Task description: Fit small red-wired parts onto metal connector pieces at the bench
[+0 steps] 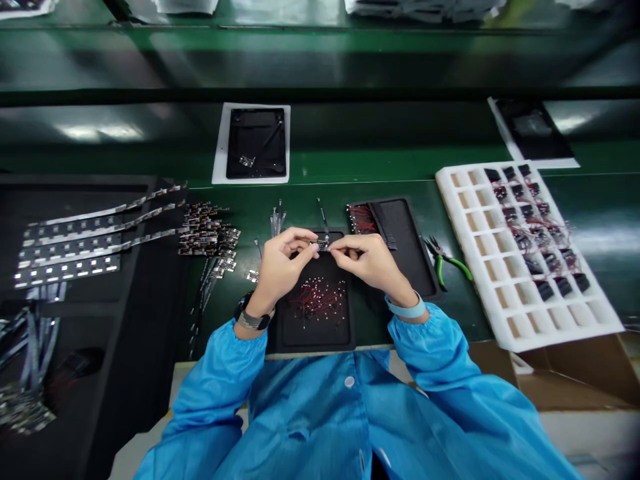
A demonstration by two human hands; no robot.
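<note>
Between my two hands is a small circuit board [320, 246] with a thin flat cable [323, 212] rising from it. My left hand [286, 261] pinches the board's left end between thumb and finger. At its right end, my right hand [369, 263] has its fingertips pressed together; whether they grip the board or a tiny part on it is too small to tell. Both hands hover over the upper part of a black tray [287, 330]. Lying in that tray is a loose pile of small red-wired parts [320, 298].
Stacked circuit boards [205, 230] and ribbon-cabled strips [95, 247] lie left. On the right are another black tray [407, 233], green-handled pliers [443, 260] and a white foam tray [480, 253] with black parts in some compartments. A black tablet-like panel [257, 143] lies behind.
</note>
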